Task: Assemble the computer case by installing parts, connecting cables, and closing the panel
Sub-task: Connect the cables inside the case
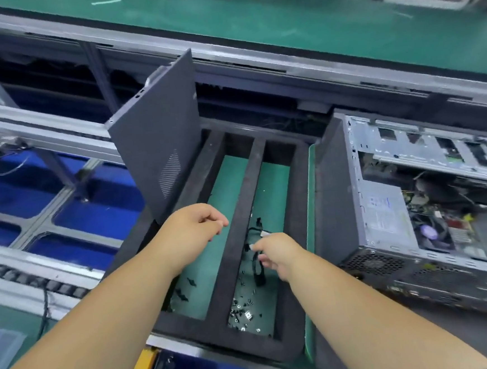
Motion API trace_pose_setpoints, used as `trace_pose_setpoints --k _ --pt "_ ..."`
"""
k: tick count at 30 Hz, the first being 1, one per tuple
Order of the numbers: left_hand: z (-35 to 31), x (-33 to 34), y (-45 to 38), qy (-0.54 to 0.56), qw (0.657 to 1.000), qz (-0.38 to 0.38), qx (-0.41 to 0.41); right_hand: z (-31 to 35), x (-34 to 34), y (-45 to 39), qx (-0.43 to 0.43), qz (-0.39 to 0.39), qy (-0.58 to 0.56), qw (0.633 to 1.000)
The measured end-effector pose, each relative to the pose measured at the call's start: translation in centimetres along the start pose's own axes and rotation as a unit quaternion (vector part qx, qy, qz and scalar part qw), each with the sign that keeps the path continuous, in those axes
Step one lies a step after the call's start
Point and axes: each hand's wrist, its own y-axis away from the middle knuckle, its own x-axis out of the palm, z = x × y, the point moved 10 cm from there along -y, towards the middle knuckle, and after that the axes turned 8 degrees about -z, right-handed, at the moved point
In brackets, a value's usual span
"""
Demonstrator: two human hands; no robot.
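While over the tray [281, 348], right hand [274, 253] on cable [257, 266]

The side panel [157, 138] standing upright is dark grey, with a patch of fine pale slanted lines near its lower right. The foam tray [240, 213] is black, its compartment floors green. The cable [257, 259] in the right compartment is black with a white plug, and the screws [243, 309] near it are black and silver. The open computer case [412, 200] on the right is bare silver metal with dark grey outer walls. The bins [72, 209] on the left are deep blue. The far belt [281, 15] is green.
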Motion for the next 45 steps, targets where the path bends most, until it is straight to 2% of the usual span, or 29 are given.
trace_pose_setpoints --k 7,10,12,15,17,19,21,24,27,31,36,38,41,43,45 --pt "0.1 2.8 -1.1 0.022 0.999 0.031 -0.034 6.8 -2.4 5.3 -0.184 0.001 -0.017 0.983" --pt "0.2 4.7 -1.4 0.059 0.991 0.050 -0.105 10.1 -4.1 8.8 -0.263 -0.009 -0.012 0.965" --pt "0.5 6.3 -0.6 0.082 0.975 0.100 -0.178 12.0 -5.0 11.0 -0.309 -0.005 -0.025 0.951" --pt "0.5 8.9 1.2 0.140 0.933 0.205 -0.262 14.0 -6.4 13.6 -0.358 0.006 -0.041 0.933" --pt "0.0 10.7 1.7 0.232 0.887 0.258 -0.305 14.6 -7.2 14.8 -0.377 0.017 -0.057 0.924" --pt "-1.2 11.8 1.5 0.363 0.826 0.268 -0.338 14.7 -8.1 15.5 -0.381 0.027 -0.080 0.921" --pt "-2.1 12.0 0.4 0.474 0.777 0.226 -0.346 14.3 -8.9 15.7 -0.369 0.043 -0.122 0.920" --pt "-2.2 10.9 -2.0 0.551 0.758 0.112 -0.330 13.2 -10.7 15.7 -0.351 0.052 -0.198 0.914" --pt "-2.8 9.8 -3.4 0.578 0.755 0.061 -0.305 11.8 -13.3 15.6 -0.335 0.024 -0.225 0.915" --pt "-6.1 9.2 -3.9 0.583 0.772 0.087 -0.238 10.6 -17.2 15.4 -0.314 -0.014 -0.268 0.910" --pt "-13.6 8.5 -2.1 0.578 0.797 0.129 -0.118 11.1 -21.9 15.3 -0.337 -0.062 -0.244 0.907" --pt "-17.2 8.6 -0.7 0.587 0.791 0.158 -0.072 11.7 -24.1 15.1 -0.350 -0.102 -0.209 0.907" --pt "-22.3 8.9 1.3 0.588 0.791 0.171 -0.001 12.1 -27.5 14.6 -0.362 -0.180 -0.094 0.910" --pt "-25.4 9.4 2.3 0.575 0.801 0.156 0.054 11.7 -29.9 14.3 -0.355 -0.222 -0.025 0.908" --pt "-27.7 10.7 2.9 0.536 0.829 0.125 0.098 10.9 -32.4 14.2 -0.340 -0.276 0.058 0.897"
